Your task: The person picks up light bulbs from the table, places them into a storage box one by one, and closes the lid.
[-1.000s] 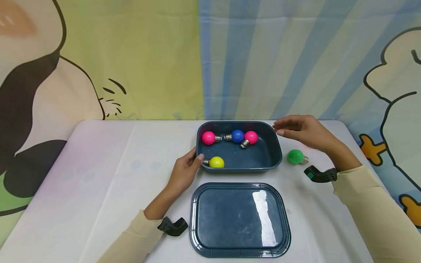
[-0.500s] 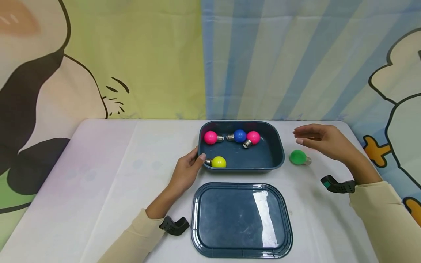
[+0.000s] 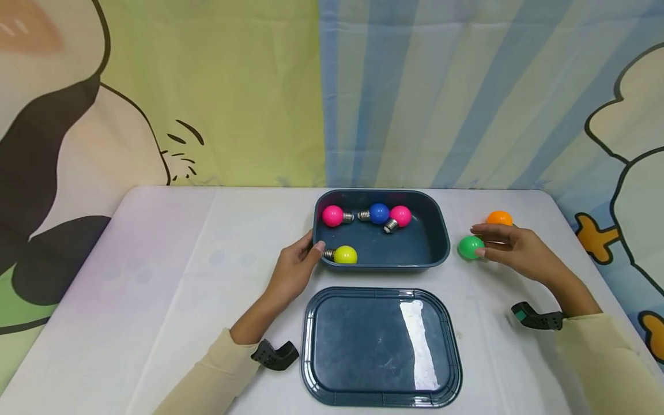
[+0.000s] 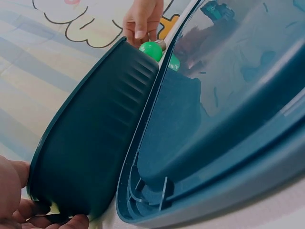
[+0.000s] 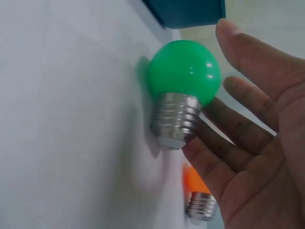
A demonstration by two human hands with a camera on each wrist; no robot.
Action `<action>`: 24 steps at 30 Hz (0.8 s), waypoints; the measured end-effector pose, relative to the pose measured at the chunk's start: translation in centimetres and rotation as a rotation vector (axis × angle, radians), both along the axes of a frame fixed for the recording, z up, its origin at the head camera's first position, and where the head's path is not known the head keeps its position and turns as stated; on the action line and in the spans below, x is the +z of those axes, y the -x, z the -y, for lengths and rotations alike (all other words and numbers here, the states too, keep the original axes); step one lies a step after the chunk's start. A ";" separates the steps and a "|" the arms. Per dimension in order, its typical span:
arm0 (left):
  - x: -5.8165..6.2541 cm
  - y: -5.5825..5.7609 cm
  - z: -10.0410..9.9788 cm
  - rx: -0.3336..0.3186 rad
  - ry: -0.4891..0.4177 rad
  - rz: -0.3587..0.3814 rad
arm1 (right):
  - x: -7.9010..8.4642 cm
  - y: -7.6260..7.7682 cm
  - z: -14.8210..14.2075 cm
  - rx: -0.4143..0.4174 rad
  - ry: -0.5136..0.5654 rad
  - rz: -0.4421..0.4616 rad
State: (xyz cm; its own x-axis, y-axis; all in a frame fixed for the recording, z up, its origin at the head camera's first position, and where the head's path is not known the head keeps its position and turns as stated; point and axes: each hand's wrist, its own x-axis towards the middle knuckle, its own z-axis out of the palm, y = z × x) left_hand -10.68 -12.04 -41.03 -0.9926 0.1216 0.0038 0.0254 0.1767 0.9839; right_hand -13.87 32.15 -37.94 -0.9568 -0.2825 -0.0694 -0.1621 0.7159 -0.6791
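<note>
My left hand [image 3: 293, 271] holds the dark blue plastic box [image 3: 384, 245] at its left end, thumb over the rim and fingers against the outside wall. Inside lie two pink light bulbs [image 3: 332, 216], a blue light bulb [image 3: 379, 214] and a yellow light bulb [image 3: 345, 255]. Right of the box, a green light bulb [image 5: 183, 71] rests on the table with its metal base towards my right hand [image 3: 519, 251]. That hand hovers around the bulb, thumb and fingers apart in the right wrist view. Behind its fingers lies an orange light bulb [image 3: 500, 218], partly hidden.
A dark blue lid [image 3: 378, 346] lies flat on the white table [image 3: 155, 288], in front of the box. A printed cloth [image 3: 249, 98] hangs along the table's back edge, close behind the box.
My right hand has moved from the box's right end out to the right, then down to the green bulb. The orange bulb has come into view. My left hand stays at the box.
</note>
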 end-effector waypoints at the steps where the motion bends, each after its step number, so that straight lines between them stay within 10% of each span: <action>1: 0.0 0.0 0.0 0.001 0.003 0.002 | -0.2 -0.1 -0.1 -0.001 -0.002 -0.002; 24: 0.1 0.1 -0.1 0.009 0.028 0.007 | -1.5 -0.1 0.5 -0.007 -0.031 -0.076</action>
State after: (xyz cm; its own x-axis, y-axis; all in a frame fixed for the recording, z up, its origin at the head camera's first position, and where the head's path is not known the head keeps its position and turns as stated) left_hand -10.74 -11.91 -40.91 -0.9936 0.1126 -0.0069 0.0164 0.2048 0.9787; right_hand -13.72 31.64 -39.47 -0.9614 -0.2750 -0.0051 -0.2075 0.7375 -0.6427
